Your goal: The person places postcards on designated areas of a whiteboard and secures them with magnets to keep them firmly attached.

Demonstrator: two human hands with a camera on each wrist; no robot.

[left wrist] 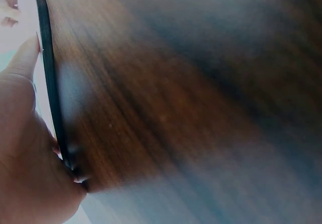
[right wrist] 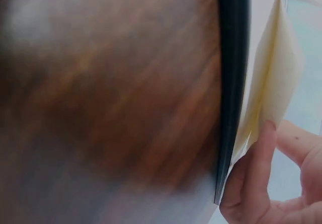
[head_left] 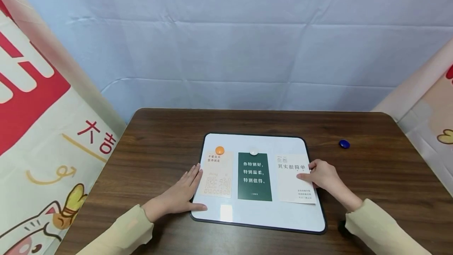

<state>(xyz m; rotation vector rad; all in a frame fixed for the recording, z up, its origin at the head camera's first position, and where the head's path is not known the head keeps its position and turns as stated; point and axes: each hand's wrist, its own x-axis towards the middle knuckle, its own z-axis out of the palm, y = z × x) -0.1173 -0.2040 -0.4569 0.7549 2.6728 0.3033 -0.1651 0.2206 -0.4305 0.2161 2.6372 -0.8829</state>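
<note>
A small whiteboard (head_left: 247, 216) with a dark rim lies on the table. My left hand (head_left: 182, 194) rests at its left edge, fingers straight, thumb over the lower left part. My right hand (head_left: 323, 174) pinches the right edge of a white card (head_left: 291, 186) with printed writing; in the right wrist view the card (right wrist: 284, 73) is lifted off the board at that side. Left of it lie a green card (head_left: 254, 188) with a white round magnet (head_left: 253, 151) at its top, and a cream card (head_left: 216, 174) with an orange round magnet (head_left: 220, 150) at its top.
A blue round magnet (head_left: 344, 143) lies on the brown wooden table (head_left: 170, 129), right of the board. Something small and black (head_left: 342, 228) is partly hidden by the right sleeve. Pale cloth (head_left: 226, 50) hangs behind the table, with a printed sheet (head_left: 53, 137) on the left.
</note>
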